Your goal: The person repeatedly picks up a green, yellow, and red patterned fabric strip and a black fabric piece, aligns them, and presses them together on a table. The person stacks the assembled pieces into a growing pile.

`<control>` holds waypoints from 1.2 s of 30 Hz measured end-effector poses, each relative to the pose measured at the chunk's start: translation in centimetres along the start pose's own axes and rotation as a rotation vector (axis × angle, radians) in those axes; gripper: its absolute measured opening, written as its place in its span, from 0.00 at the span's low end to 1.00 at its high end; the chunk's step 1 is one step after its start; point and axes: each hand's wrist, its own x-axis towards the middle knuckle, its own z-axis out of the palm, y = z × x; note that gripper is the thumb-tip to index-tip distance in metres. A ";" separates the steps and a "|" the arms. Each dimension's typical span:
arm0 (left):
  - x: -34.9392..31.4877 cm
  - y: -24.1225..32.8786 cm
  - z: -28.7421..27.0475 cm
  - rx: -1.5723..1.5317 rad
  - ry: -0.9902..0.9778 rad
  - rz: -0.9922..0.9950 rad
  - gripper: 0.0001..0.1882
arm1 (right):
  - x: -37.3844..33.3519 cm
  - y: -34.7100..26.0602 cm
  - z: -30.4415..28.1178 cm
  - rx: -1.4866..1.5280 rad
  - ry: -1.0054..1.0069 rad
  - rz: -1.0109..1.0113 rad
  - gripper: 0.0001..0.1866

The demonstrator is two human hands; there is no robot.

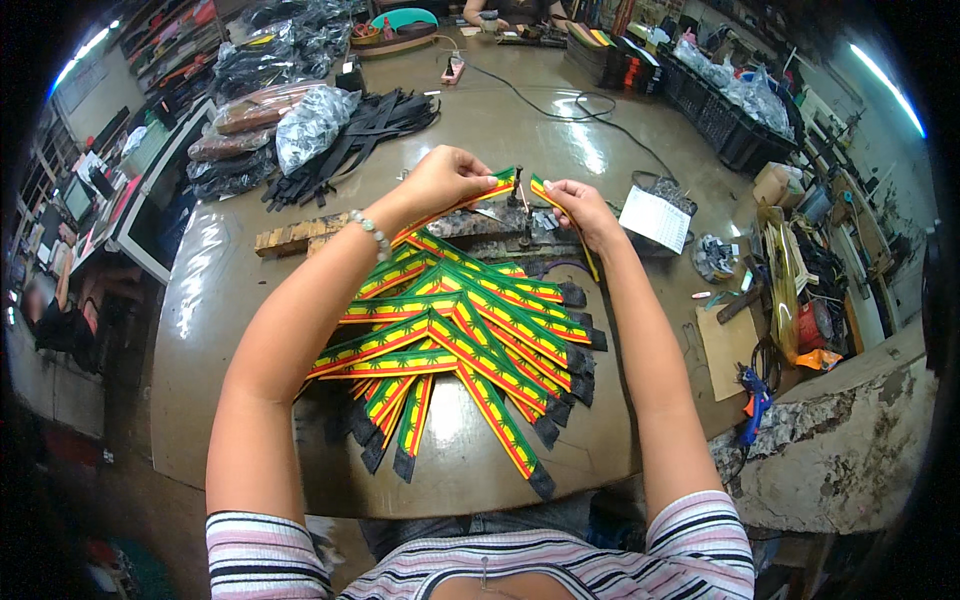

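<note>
My left hand (pixel 442 180) and my right hand (pixel 580 208) each pinch one end of a red, yellow and green striped strap (pixel 548 196), bent into a V over a small metal post (pixel 519 190) on a wooden block (pixel 300 236). Below my hands lies a fanned pile of several matching V-shaped straps (pixel 470 335) with black ends, spread on the brown worktable (pixel 220 300). A beaded bracelet (pixel 373 232) is on my left wrist.
Black straps (pixel 350 135) and plastic bags (pixel 310 120) lie at the back left. A small box with a white card (pixel 656 216) sits to the right, a blue and orange glue gun (pixel 752 400) at the table's right edge. Another person's hands (pixel 500 15) work at the far end.
</note>
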 end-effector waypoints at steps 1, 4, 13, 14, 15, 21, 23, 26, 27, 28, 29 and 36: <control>0.6 -0.5 0.6 -0.055 -0.004 -0.027 0.13 | 0.2 0.6 -0.2 0.007 0.021 0.057 0.12; 1.8 -2.1 2.3 -0.169 0.034 -0.125 0.12 | 0.3 2.1 -0.6 0.030 -0.054 0.027 0.10; 2.2 -4.8 4.1 -0.397 -0.003 -0.239 0.13 | 0.4 2.0 -0.8 -0.011 -0.141 0.062 0.13; 2.1 -4.9 4.2 -0.420 -0.011 -0.275 0.13 | 0.4 2.0 -0.8 -0.017 -0.145 0.054 0.13; 2.0 -4.9 4.3 -0.424 0.001 -0.259 0.13 | 0.4 2.0 -0.8 -0.029 -0.129 0.064 0.13; 1.9 -5.1 4.6 -0.377 0.012 -0.223 0.13 | 0.6 2.3 -1.0 -0.046 -0.127 0.068 0.14; 1.9 -5.1 4.6 -0.362 0.021 -0.218 0.13 | 0.6 2.2 -1.0 -0.060 -0.125 0.083 0.13; 2.0 -5.1 4.6 -0.367 0.022 -0.234 0.13 | 0.6 2.1 -0.8 -0.071 -0.113 0.092 0.12; 2.0 -5.1 4.6 -0.374 0.016 -0.241 0.12 | 0.5 2.1 -0.8 -0.073 -0.100 0.089 0.12; 2.0 -5.1 4.6 -0.366 0.011 -0.234 0.13 | 0.5 2.1 -0.7 -0.076 -0.098 0.088 0.13; 2.0 -5.1 4.6 -0.365 -0.001 -0.228 0.13 | 0.4 2.1 -0.7 -0.082 -0.101 0.087 0.13; 1.8 -4.8 4.8 -0.379 0.024 -0.151 0.19 | 0.2 2.0 -0.5 -0.043 -0.086 0.052 0.13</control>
